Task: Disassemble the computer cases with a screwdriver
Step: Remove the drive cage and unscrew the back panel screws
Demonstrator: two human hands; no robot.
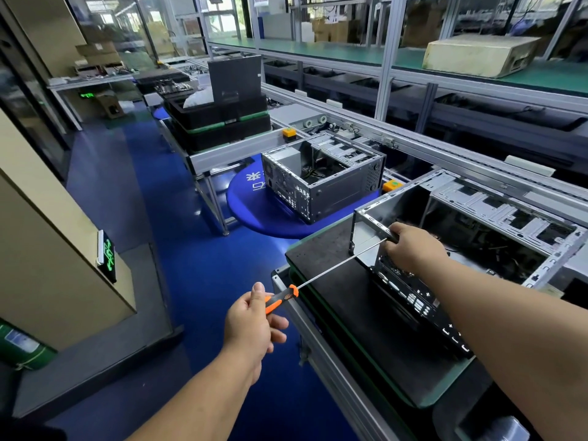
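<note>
Progress: early, near computer case (445, 249) side panel already off, rear screw being reached | left hand (251, 319) gripping screwdriver (318, 275) handle | right hand (413, 246) pinching shaft tip against case.

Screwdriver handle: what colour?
Orange and black, gripped by the left hand; the screwdriver shows best in the head view.

Glossy blue floor (178, 237) beside an aluminium-framed conveyor line (445, 154) with green-topped shelves (350, 52).
</note>
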